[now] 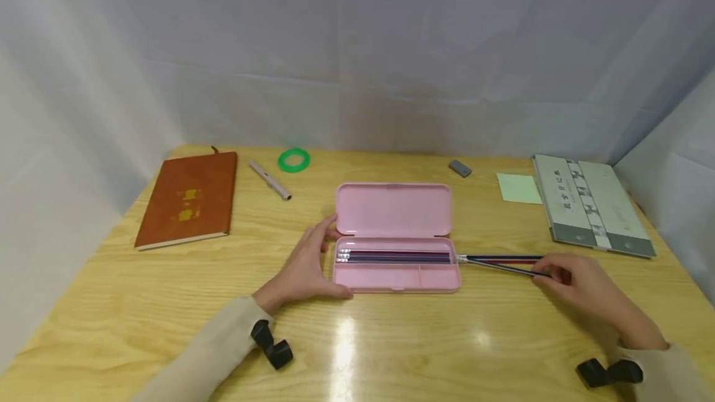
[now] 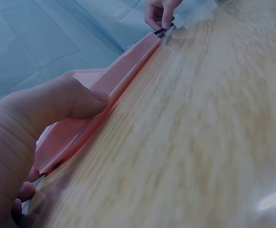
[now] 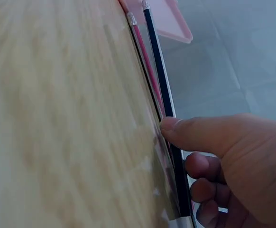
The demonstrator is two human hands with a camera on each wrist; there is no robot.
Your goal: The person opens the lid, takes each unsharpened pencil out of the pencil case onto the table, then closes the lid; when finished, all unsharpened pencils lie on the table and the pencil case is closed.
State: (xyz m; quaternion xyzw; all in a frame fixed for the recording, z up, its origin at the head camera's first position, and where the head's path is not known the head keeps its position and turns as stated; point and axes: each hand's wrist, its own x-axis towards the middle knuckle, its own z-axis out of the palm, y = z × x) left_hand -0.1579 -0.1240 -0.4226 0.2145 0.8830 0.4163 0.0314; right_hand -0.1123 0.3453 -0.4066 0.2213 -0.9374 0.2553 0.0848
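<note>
A pink pencil case lies with its lid raised at the back. Several dark and red pencils lie in its long rear compartment, metal-banded ends to the left. My left hand holds the case's left end, thumb along the front edge and fingers around the back. Off to the right, my right hand pinches more pencils, dark ones and a red one, between thumb and fingers. Their banded ends point left, right at the case's right edge, and fan slightly apart.
A brown notebook, a pale pen and a green ring are at the back left. Toward the back right are a grey eraser-like block, a light green sticky note and a pale green notebook.
</note>
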